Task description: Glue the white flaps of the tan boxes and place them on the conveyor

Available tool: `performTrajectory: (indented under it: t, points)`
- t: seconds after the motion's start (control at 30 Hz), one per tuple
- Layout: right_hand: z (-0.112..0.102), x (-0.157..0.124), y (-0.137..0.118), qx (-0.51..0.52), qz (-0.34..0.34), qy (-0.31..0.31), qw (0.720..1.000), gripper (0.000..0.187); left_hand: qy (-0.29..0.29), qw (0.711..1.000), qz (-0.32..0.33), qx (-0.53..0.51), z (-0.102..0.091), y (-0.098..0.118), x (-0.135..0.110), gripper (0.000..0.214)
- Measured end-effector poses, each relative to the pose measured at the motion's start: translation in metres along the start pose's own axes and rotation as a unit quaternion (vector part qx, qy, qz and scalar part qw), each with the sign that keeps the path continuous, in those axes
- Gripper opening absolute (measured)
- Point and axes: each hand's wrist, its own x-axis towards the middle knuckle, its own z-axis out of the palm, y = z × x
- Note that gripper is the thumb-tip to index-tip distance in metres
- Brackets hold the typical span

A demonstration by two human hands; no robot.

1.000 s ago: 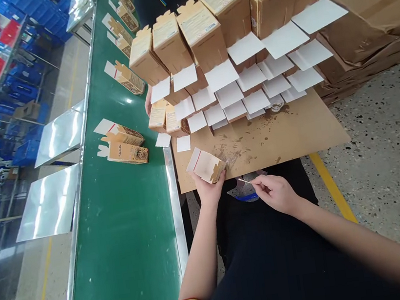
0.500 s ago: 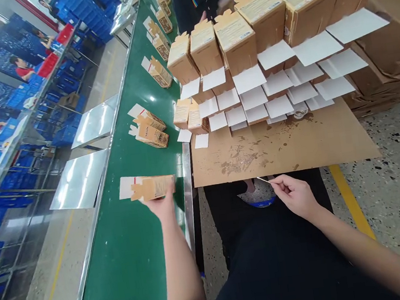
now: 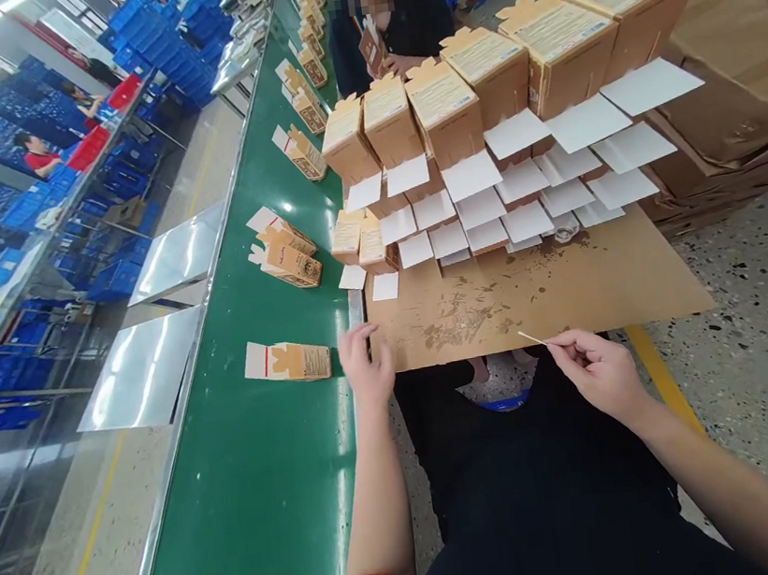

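My left hand [image 3: 367, 365] is over the metal edge of the green belt, fingers apart and a little curled, with nothing in it. Just left of it, a brown carton [image 3: 309, 360] lies on the belt, its white and tan flaps open toward the left. In my right hand [image 3: 597, 371] a thin stick with a pale tip, like a cotton swab [image 3: 530, 337], is pinched between thumb and fingers. It points left over the near edge of the brown cardboard sheet [image 3: 474, 323], whose surface has dark smears.
Stacked brown cartons [image 3: 450, 114] with white flaps hanging out stand on the cardboard's far side. More open cartons [image 3: 289, 257] line the green belt [image 3: 255, 493]. Across from me sits a co-worker [image 3: 413, 1] holding a carton. A roll of clear tape [image 3: 566, 230] lies by the stack.
My left hand has let go of the carton on the belt and moved right, to the belt's edge. The right hand still holds the swab, slightly farther right in view.
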Motion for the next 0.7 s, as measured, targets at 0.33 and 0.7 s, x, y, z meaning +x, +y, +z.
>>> performTrajectory:
  t: [0.33, 0.7]
  points:
    - [-0.048, 0.067, 0.004, -0.124, -0.013, 0.076, 0.989, 0.037, -0.125, 0.987, -0.040, -0.087, 0.074, 0.016, 0.032, 0.035]
    - [-0.074, 0.180, 0.026, -0.288, -0.056, 0.008, 0.956, 0.031, 0.013, 0.995, -0.078, -0.059, 0.015, 0.023, -0.023, 0.025]
